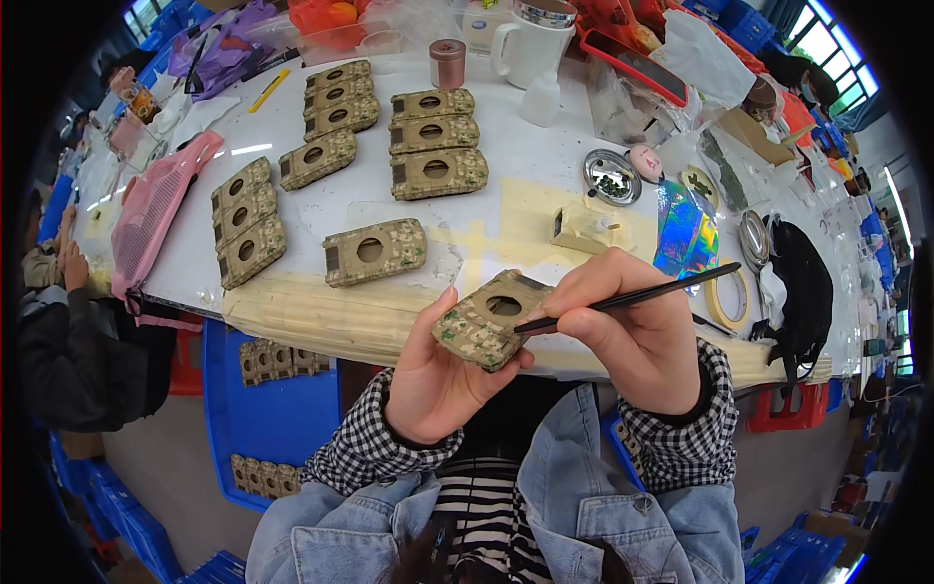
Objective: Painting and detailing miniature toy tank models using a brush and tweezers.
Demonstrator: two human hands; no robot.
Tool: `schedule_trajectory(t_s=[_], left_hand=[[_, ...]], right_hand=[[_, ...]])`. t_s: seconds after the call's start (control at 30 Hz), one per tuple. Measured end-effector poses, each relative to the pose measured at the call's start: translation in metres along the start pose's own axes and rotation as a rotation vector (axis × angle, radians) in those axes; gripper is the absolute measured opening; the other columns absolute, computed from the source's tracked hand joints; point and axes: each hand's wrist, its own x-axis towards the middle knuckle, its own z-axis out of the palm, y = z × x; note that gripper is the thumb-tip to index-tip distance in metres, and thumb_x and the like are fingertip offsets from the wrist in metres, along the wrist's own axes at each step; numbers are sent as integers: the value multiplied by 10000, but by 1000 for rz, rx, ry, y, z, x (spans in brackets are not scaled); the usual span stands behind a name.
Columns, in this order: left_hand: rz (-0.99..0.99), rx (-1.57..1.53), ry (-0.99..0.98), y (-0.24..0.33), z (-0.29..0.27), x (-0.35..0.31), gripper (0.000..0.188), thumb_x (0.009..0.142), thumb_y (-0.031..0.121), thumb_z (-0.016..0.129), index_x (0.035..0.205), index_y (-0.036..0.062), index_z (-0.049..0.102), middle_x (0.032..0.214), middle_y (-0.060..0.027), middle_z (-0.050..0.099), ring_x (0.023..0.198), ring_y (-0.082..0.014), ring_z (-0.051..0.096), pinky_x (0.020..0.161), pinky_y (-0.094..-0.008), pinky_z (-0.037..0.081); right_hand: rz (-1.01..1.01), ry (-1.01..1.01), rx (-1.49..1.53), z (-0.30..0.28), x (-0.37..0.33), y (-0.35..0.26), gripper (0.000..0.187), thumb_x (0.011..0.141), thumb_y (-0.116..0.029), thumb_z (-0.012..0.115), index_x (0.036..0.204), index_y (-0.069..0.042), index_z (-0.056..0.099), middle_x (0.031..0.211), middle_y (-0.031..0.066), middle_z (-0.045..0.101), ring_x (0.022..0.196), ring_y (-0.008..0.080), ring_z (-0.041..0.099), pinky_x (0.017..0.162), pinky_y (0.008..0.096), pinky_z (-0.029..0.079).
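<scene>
My left hand (435,380) holds a camouflage-painted toy tank hull (467,329) just off the front edge of the table. The hull is tilted, and a round hole shows in its top. My right hand (632,326) is closed on slim black tweezers (647,293), whose tip meets the hull beside the hole. Whether anything sits in the tip is too small to tell. Closest on the table is another camouflage hull (376,251), lying alone. Behind it, more hulls stand in rows, such as this hull (438,173).
A round metal dish (611,177) with small dark green pieces stands right of centre, near a small beige block (581,227) and a tape roll (729,299). At the back are a white mug (530,54) and a red-edged phone (634,67). A blue tray (219,389) with hulls sits lower left.
</scene>
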Motion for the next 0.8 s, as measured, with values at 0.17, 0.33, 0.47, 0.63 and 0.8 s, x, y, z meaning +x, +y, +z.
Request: schedule_trajectory(t_s=[0.17,0.33,0.47,0.63,0.8], left_hand=[[8,-5,-8,0,1,1,550,1008,421,312,1382,21,362,1220,-204,562,1011,-316,625,877,-340,557],[33,-30,37,-2,2,2,591,1002,449,297,1350,-23,372,1159,-230,573,994,-354,620,805,-343,595],[42,-41,74,-3,3,2,613,999,461,294,1331,-46,385,1133,-237,578,989,-373,617,768,-345,614],[43,-42,64,-3,3,1,613,998,461,295,1336,-45,379,1136,-238,575,987,-372,619,766,-347,614],[47,-58,71,-3,3,1,614,998,459,296,1342,-44,369,1141,-243,572,988,-375,620,770,-350,613]], right_hand=[[11,3,0,0,1,1,87,899,-49,621,910,34,596,829,69,601,772,121,624,677,237,496],[25,7,10,1,1,2,90,896,-54,628,912,30,599,834,64,604,774,114,622,668,232,497],[24,13,5,1,0,2,89,896,-55,628,911,28,599,829,61,603,770,112,619,671,232,496],[16,12,-5,1,1,3,89,894,-56,631,908,27,602,819,61,601,761,115,617,672,233,491],[0,12,-4,1,2,4,89,888,-54,636,905,29,609,817,65,601,759,123,621,668,238,488]])
